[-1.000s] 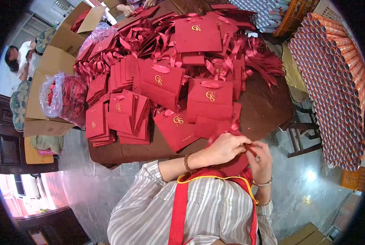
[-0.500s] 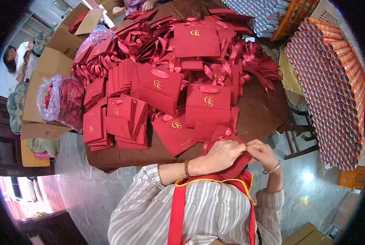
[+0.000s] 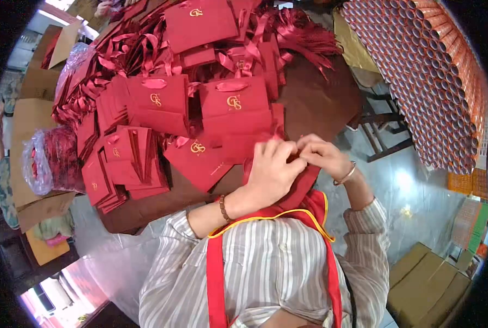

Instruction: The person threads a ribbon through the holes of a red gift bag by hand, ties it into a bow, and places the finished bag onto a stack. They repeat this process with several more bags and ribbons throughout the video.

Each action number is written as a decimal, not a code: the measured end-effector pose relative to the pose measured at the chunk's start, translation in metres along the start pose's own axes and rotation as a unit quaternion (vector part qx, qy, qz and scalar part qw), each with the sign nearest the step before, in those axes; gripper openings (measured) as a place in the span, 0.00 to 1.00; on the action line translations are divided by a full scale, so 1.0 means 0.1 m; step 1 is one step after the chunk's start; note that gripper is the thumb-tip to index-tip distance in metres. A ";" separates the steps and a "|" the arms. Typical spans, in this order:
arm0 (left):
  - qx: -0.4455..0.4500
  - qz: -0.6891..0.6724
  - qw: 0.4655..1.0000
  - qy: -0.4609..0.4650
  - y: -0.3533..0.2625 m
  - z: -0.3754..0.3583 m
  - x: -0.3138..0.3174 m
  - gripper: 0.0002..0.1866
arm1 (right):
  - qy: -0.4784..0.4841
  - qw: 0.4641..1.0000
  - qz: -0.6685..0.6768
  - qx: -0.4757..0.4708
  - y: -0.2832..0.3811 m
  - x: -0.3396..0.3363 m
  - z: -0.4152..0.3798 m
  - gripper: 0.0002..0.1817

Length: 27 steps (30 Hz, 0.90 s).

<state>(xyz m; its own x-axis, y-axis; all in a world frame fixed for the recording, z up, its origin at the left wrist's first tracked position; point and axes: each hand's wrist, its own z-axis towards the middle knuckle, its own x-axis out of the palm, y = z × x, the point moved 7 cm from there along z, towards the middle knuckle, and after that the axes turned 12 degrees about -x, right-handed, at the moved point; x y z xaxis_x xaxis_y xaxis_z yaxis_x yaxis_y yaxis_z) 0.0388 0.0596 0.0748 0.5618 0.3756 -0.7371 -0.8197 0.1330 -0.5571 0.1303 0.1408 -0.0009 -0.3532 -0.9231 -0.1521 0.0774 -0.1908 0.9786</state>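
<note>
My left hand [image 3: 274,169], with a beaded bracelet at the wrist, is closed over a dark red paper gift bag [image 3: 305,185] in front of my chest. Its fingers are pinched at the bag's upper edge. Close against it, my right hand [image 3: 327,158], wearing a bangle, has its fingertips pinched together at the same edge. What lies between those fingertips is too small to make out. Just beyond my hands, a red bag with a gold logo and a ribbon handle [image 3: 235,104] rests on the table among several others.
Heaps of red bags [image 3: 200,24] cover the brown-clothed table [image 3: 323,101]. At left stand an open carton [image 3: 33,123] and a plastic-wrapped bundle [image 3: 63,161]. Stacked orange tubes [image 3: 429,82] rise at right, above a dark stool frame [image 3: 386,128]. A flattened carton [image 3: 429,287] lies lower right.
The view has tilted and shifted, so the table appears higher and further left. My hands stay together at the bag; the left fingers are raised more, with knuckles bent.
</note>
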 end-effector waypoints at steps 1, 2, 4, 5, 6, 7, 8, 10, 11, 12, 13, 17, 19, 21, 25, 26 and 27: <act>-0.003 -0.022 1.000 0.016 0.02 0.02 0.03 0.06 | -0.083 0.995 0.036 0.048 -0.01 -0.07 -0.01 0.10; -0.006 -0.044 0.999 0.031 0.04 0.02 0.05 0.06 | -0.165 0.979 0.070 0.096 -0.02 -0.14 -0.04 0.10; -0.010 -0.032 0.998 0.056 0.04 0.00 0.08 0.06 | -0.324 0.911 0.222 0.130 -0.17 -0.34 -0.13 0.14; -0.013 -0.017 0.997 0.080 0.05 -0.01 0.12 0.07 | -0.382 0.878 0.277 0.085 -0.21 -0.47 -0.16 0.13; -0.013 -0.018 0.996 0.083 0.06 -0.01 0.12 0.07 | -0.438 0.835 0.331 0.040 -0.27 -0.57 -0.21 0.11; -0.015 -0.019 0.996 0.085 0.06 0.01 0.12 0.07 | -0.442 0.833 0.332 0.043 -0.34 -0.61 -0.22 0.11; -0.015 -0.023 0.996 0.087 0.06 0.02 0.12 0.07 | -0.474 0.812 0.339 0.023 -0.40 -0.69 -0.27 0.10; -0.013 -0.029 0.996 0.083 0.08 0.04 0.13 0.09 | -0.512 0.790 0.339 0.004 -0.51 -0.78 -0.35 0.09; -0.004 -0.029 0.996 0.082 0.09 0.03 0.13 0.09 | -0.495 0.807 0.321 -0.015 -0.55 -0.79 -0.34 0.09; 0.004 -0.029 0.996 0.082 0.10 0.03 0.13 0.09 | -0.477 0.824 0.304 -0.033 -0.52 -0.77 -0.31 0.08; 0.007 -0.026 0.997 0.079 0.11 0.03 0.12 0.09 | -0.497 0.820 0.281 -0.038 -0.48 -0.76 -0.32 0.09; -0.005 -0.022 0.997 0.076 0.14 0.02 0.11 0.10 | -0.500 0.801 0.329 -0.010 -0.41 -0.73 -0.37 0.10; 0.011 0.002 0.998 0.054 0.13 -0.01 0.12 0.11 | -0.504 0.782 0.366 0.030 -0.46 -0.72 -0.43 0.11; 0.035 0.050 0.997 0.037 0.06 -0.04 0.13 0.14 | -0.480 0.776 0.409 0.003 -0.45 -0.73 -0.48 0.11; 0.041 0.060 0.997 0.038 0.00 -0.07 0.12 0.16 | -0.463 0.757 0.457 -0.065 -0.34 -0.73 -0.51 0.09; 0.040 0.061 0.997 0.039 0.01 -0.07 0.13 0.16 | -0.448 0.764 0.452 -0.104 -0.28 -0.75 -0.51 0.08; 0.042 0.046 0.997 0.034 0.04 -0.07 0.13 0.16 | -0.478 0.774 0.405 -0.090 -0.25 -0.77 -0.52 0.09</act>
<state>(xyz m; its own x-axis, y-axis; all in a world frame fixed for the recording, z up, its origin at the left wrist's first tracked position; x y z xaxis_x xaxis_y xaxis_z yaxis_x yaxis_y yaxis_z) 0.0439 0.0584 0.0603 0.4869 0.3279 -0.8096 -0.8734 0.1776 -0.4534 0.2041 0.1992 -0.0207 -0.6430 -0.1105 0.7578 0.7328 0.1987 0.6508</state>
